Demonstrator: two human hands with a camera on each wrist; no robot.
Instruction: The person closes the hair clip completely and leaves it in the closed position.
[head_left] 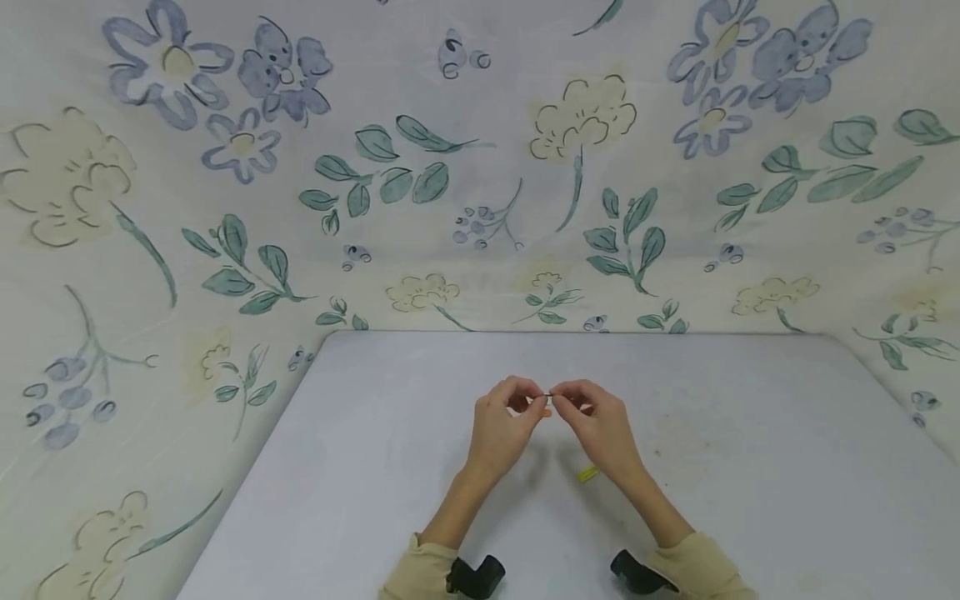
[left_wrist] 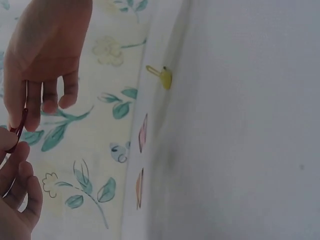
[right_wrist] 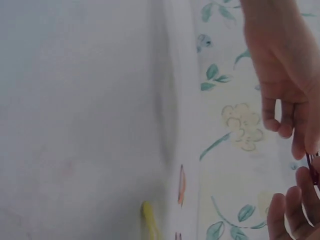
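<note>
Both hands meet above the white table. They pinch a small dark red hair clip [left_wrist: 21, 125] between them. My left hand [head_left: 501, 425] grips one end with thumb and forefinger, and my right hand [head_left: 603, 425] grips the other. In the right wrist view the dark red clip is partly covered by fingers. Below the hands lie a yellow hair clip [head_left: 588, 474], a pink clip [left_wrist: 143, 133] and an orange clip [head_left: 547, 412]. The yellow one sits closest to the right forearm and shows a thin loop in the left wrist view.
The white table [head_left: 360, 467] reaches back to a floral cloth [head_left: 495, 275] hanging behind and along the sides. Black wrist-camera mounts [head_left: 480, 577] sit at both sleeve cuffs.
</note>
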